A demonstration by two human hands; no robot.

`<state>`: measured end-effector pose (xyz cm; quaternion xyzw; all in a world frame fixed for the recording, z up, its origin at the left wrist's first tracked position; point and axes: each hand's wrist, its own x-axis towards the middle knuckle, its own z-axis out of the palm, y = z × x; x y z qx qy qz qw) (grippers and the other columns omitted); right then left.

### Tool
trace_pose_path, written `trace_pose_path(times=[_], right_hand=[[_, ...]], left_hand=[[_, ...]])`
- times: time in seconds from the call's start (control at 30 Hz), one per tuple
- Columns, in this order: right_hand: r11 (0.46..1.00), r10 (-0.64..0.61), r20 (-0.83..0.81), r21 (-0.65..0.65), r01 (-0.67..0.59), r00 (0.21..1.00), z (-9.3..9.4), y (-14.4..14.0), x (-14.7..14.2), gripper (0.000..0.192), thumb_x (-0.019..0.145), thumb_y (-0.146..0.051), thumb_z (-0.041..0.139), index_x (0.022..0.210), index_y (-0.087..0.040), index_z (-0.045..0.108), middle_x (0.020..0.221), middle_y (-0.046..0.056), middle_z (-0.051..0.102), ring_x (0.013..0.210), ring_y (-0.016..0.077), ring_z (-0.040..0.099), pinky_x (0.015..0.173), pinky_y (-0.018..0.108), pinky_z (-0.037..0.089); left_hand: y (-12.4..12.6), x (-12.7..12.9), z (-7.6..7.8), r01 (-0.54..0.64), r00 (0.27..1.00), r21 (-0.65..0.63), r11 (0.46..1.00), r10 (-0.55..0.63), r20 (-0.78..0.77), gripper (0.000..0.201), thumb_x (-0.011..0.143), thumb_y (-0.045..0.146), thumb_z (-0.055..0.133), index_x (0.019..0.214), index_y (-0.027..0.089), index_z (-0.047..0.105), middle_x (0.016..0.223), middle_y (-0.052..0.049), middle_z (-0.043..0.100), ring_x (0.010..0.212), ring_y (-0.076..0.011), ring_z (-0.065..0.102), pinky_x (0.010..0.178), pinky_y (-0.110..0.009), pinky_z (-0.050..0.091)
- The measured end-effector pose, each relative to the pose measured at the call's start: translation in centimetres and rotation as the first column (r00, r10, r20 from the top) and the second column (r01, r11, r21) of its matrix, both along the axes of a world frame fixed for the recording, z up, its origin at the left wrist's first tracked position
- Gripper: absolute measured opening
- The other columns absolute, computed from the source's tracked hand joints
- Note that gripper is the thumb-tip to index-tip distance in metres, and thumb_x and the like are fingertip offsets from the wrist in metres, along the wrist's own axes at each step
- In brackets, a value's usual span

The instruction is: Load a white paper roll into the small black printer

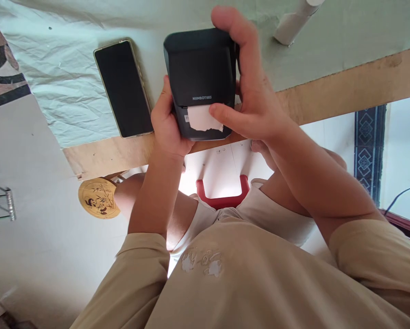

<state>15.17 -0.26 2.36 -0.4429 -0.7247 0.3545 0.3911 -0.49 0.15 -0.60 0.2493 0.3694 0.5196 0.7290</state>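
A black label printer [200, 68] marked NIIMBOT is held up near the table's front edge. Out of its slot hangs a strip of white paper [198, 118] with a torn lower edge. My left hand [169, 121] is closed round the printer's lower left side, its fingers hidden beneath. My right hand [256, 91] grips the right side; its thumb presses on the paper strip, and a finger reaches along the printer's upper right corner. To the left of the printer a dark-screened smartphone [123, 89] in a clear case lies on the table.
The table [345, 87] has a pale green cloth [68, 87] and a bare wooden edge. A white paper roll [294, 23] lies at the back right. Below are a round wooden stool [97, 198] with a panda picture and a red seat edge [222, 201] between my legs.
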Motion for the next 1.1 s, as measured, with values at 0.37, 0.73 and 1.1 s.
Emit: trace_pose_path(times=[0.37,0.73,1.1], right_hand=[[0.915,-0.399,0.124,0.123,0.385,0.908,1.2,0.3,-0.5,0.039,0.086,-0.054,0.045,0.110,-0.023,0.048,0.082,0.001,0.050,0.084,0.0132,0.062,0.078,0.027,0.049],[0.940,-0.298,0.388,0.278,0.198,0.872,1.6,0.8,-0.3,0.016,0.085,-0.020,0.041,0.085,-0.020,0.056,0.096,0.003,0.060,0.090,0.0180,0.058,0.080,0.033,0.046],[0.991,-0.093,0.745,0.004,0.135,0.661,3.9,0.7,0.1,0.026,0.073,-0.029,0.055,0.099,-0.028,0.052,0.077,0.002,0.055,0.062,0.0121,0.039,0.059,0.026,0.023]], left_hand=[[-0.6,0.8,0.5,0.030,0.999,0.087,0.996,-0.032,0.022,0.020,0.089,0.035,0.049,0.094,0.021,0.063,0.091,0.002,0.068,0.114,-0.0188,0.060,0.105,-0.034,0.046],[-0.7,0.7,0.7,0.084,0.996,0.077,0.993,-0.086,0.017,0.017,0.083,0.038,0.061,0.095,0.027,0.059,0.093,-0.001,0.068,0.122,-0.0236,0.054,0.102,-0.039,0.048],[-0.9,0.8,0.5,0.138,0.990,0.136,0.981,-0.138,-0.013,0.013,0.085,0.032,0.057,0.097,0.027,0.060,0.083,0.000,0.056,0.070,-0.0118,0.054,0.063,-0.026,0.045]])
